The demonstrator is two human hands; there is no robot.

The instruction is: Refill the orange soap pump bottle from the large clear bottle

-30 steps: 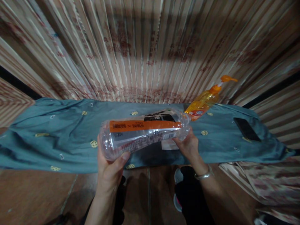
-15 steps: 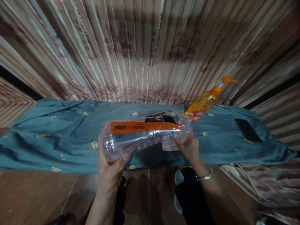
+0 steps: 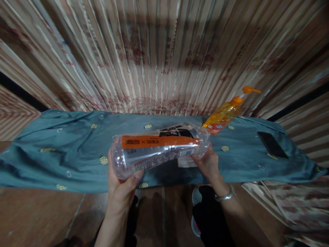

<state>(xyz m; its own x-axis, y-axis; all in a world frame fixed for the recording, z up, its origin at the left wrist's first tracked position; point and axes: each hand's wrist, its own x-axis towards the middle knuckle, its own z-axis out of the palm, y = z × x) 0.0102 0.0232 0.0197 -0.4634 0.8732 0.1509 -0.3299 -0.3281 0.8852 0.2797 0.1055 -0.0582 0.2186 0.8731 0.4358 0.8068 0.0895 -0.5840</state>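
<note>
Between my hands a clear plastic bottle (image 3: 159,147) with an orange, black and silver label lies sideways, held above the cloth. Its base points left and its neck end right, slightly higher. My left hand (image 3: 123,181) is closed round the base end, thumb on the near side. Around the neck end my right hand (image 3: 207,159) is closed, its fingers partly hidden behind the bottle. Just beyond the neck stands a pump bottle (image 3: 222,115) of yellow-orange liquid with an orange pump head. A whitish flat piece (image 3: 186,162) lies under the clear bottle, partly covered.
A teal patterned cloth (image 3: 77,147) covers the long surface before me. On its right part lies a black phone-like slab (image 3: 272,144). Pleated striped curtains (image 3: 154,61) hang behind and at both sides. Brown floor tiles (image 3: 87,216) show below.
My hands keep their hold on the clear bottle, which stays almost in place. The whole view has shifted very slightly.
</note>
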